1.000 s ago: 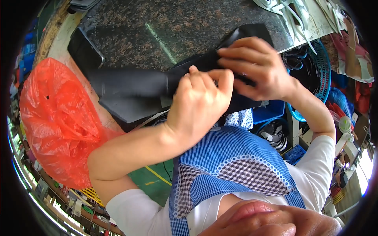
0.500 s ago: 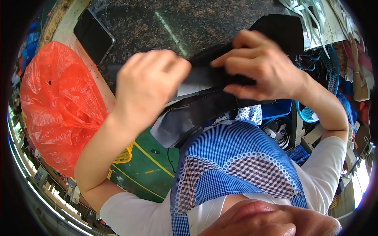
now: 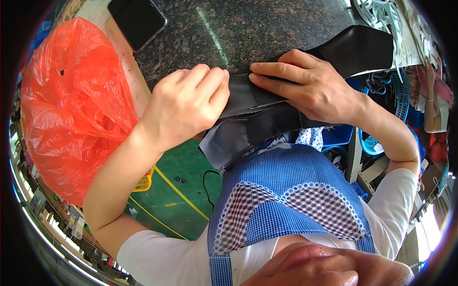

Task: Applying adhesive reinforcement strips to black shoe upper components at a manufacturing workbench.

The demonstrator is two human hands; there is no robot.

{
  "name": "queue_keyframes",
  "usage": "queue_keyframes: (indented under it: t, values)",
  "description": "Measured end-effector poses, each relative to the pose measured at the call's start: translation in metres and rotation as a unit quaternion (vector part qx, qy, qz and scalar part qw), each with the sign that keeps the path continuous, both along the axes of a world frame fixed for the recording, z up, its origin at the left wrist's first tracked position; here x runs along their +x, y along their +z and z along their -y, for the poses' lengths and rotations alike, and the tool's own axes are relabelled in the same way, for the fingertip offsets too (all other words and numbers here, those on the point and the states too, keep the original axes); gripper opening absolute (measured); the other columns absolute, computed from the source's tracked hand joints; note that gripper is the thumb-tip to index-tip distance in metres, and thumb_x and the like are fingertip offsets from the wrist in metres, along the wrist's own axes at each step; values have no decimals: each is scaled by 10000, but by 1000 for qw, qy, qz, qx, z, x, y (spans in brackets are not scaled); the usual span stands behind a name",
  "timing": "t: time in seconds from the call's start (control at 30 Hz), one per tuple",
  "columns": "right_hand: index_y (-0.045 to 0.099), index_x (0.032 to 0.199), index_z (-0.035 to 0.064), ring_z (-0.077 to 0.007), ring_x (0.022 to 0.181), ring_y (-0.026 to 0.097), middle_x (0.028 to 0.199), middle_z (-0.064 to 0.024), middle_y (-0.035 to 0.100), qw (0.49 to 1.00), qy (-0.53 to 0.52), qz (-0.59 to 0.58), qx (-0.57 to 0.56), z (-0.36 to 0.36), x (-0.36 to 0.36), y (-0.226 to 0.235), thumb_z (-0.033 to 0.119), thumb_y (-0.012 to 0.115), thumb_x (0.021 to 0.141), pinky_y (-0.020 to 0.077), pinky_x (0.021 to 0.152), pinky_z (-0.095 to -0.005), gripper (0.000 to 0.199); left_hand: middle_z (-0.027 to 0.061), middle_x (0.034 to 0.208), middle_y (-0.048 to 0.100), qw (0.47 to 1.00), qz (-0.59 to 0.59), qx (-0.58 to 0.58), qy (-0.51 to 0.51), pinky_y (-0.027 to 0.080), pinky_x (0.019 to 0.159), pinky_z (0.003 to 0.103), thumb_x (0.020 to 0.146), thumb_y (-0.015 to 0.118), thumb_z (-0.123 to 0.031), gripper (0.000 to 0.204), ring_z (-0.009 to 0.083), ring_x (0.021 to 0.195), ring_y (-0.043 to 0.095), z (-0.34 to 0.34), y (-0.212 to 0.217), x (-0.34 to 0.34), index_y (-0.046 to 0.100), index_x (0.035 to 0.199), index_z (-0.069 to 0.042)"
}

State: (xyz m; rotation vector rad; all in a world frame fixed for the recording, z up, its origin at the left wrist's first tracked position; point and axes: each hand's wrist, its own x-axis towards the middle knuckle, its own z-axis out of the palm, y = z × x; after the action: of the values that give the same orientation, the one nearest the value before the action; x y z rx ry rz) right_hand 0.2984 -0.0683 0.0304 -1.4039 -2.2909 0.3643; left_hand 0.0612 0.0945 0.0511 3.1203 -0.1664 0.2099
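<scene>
Red plastic bag (image 3: pixel 71 114): puffed and crumpled at the person's left, partly over the table's pale edge; its contents cannot be made out.
Blue lattice basket (image 3: pixel 404 100): beyond the right hand, holding dark items, too crowded to name.
Blue bin (image 3: pixel 339 135): below the table edge near the right forearm, mostly hidden; contents unclear.
Yellow basket (image 3: pixel 144 182): low on the left, largely behind the left forearm; its inside is out of sight.
Black strip (image 3: pixel 243 93): across the near edge of the speckled tabletop (image 3: pixel 257 28), under both hands, its wide end to the right.
Lower black piece (image 3: pixel 229 140): just below the strip, against the blue checked apron (image 3: pixel 291 190); whether the two are joined cannot be told.
Left hand (image 3: pixel 188 105): fingers curled at the strip's left part; any pinch is hidden.
Right hand (image 3: pixel 305 86): index and middle fingers stretched over the strip, thumb out of sight, so its grip cannot be told.
Change: one second ago the hands were almost together; now a stretch of strip shows between them.
</scene>
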Motion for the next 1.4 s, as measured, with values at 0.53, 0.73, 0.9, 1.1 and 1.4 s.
queue_keyframes:
  t: [0.53, 0.73, 0.9, 1.1, 1.4]
  values:
    - [691, 775, 38, -250, 1007, 619, 1243, -76, 701, 994, 4, 104, -12, 17, 17, 27, 154, 732, 682, 535, 860, -392, 154, 160, 1239, 603, 985, -105, -138, 19, 465, 1032, 484, 672, 865, -384, 649, 372, 1181, 584, -13, 32, 1, 677, 1163, -4]
    - [645, 874, 21, -286, 861, 620, 957, -103, 600, 995, 29, 43, 84, 8, 18, 8, 161, 679, 758, 547, 718, -376, 184, 172, 1104, 641, 966, -131, -216, -51, 509, 936, 429, 748, 848, -399, 510, 352, 1089, 624, 21, 29, 62, 690, 993, 20]
    - [687, 939, 31, -243, 879, 604, 1058, -81, 624, 999, -36, 2, 16, 103, -56, -31, 161, 683, 759, 543, 694, -341, 223, 179, 1049, 702, 884, -271, -380, -20, 560, 846, 392, 834, 826, -329, 454, 357, 1012, 698, 28, 46, 44, 721, 1082, 37]
    - [734, 1037, 26, -259, 1071, 661, 1140, -100, 699, 979, -64, -163, -104, 129, -61, -27, 151, 759, 846, 583, 836, -357, 230, 274, 1484, 458, 959, -200, -198, 1, 434, 1136, 437, 820, 833, -276, 879, 417, 1361, 495, 97, -53, 7, 401, 1506, 64]
    - [371, 1569, -33, -406, 1390, 507, 1541, -290, 469, 772, -350, -291, -444, 115, 28, -25, 504, 746, 882, 435, 1148, -446, 950, 352, 1662, 139, 880, -375, -252, 147, 224, 1267, 490, 538, 984, -432, 1537, 465, 1559, 179, 84, -83, 44, -7, 1666, -106]
